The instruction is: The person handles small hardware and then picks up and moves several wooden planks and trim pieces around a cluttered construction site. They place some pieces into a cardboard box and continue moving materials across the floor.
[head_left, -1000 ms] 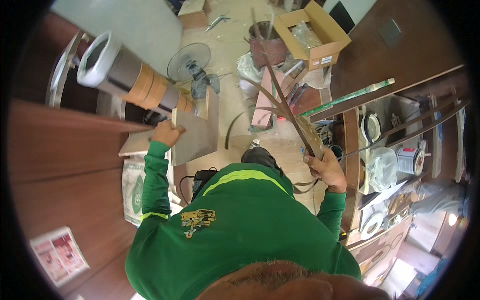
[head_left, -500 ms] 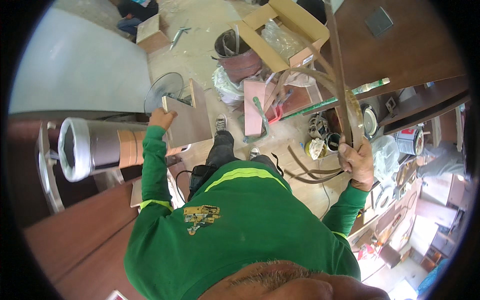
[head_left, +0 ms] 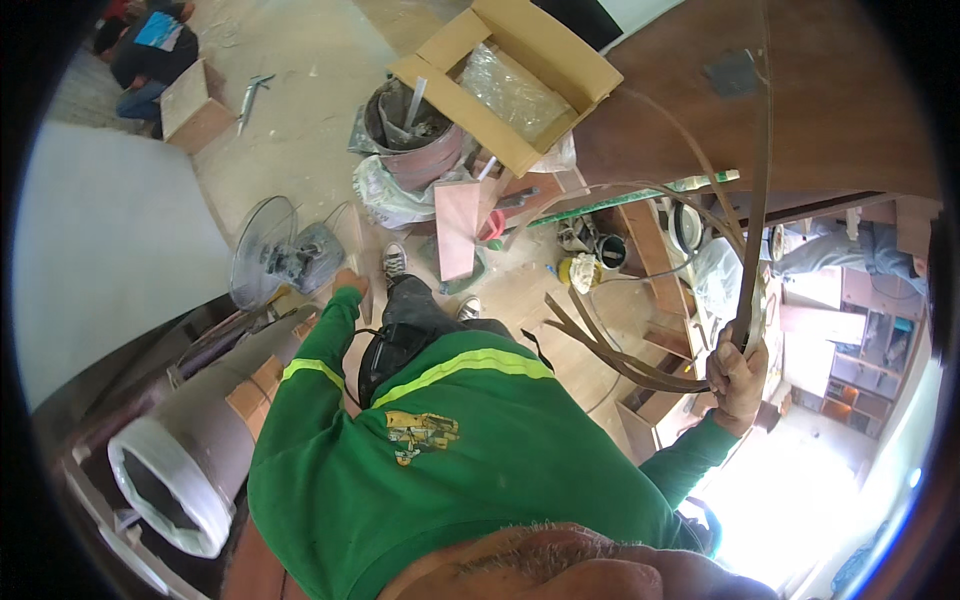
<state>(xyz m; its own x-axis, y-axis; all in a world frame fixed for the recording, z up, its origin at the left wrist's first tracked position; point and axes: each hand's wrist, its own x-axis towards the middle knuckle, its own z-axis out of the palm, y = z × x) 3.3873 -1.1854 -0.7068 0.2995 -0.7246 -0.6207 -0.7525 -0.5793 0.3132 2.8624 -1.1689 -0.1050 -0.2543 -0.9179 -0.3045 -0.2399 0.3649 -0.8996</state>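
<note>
My right hand (head_left: 738, 377) is closed around a bundle of long, thin brown strips (head_left: 757, 215) that look like edge banding. Their long ends rise and arc away above the fist, while several shorter ends (head_left: 620, 360) curl out to the left below it. On the other side, my left hand (head_left: 347, 281) grips the edge of a wooden board (head_left: 364, 250), which shows nearly edge-on beside my leg. Part of the fingers is hidden behind it. Just beyond that hand stands a round wire-caged fan (head_left: 285, 255).
Ahead are an open cardboard box (head_left: 425, 72) with clear plastic, a brown bin (head_left: 425, 165) and a pinkish board (head_left: 457, 230). A large roll (head_left: 215, 445) lies at left. A dark brown panel (head_left: 660, 130) spans the right. Another person (head_left: 155, 55) crouches at far left.
My view and body have turned toward the right. The board in my left hand has swung from broad face to nearly edge-on. The strips stay in my right hand, which now appears lower.
</note>
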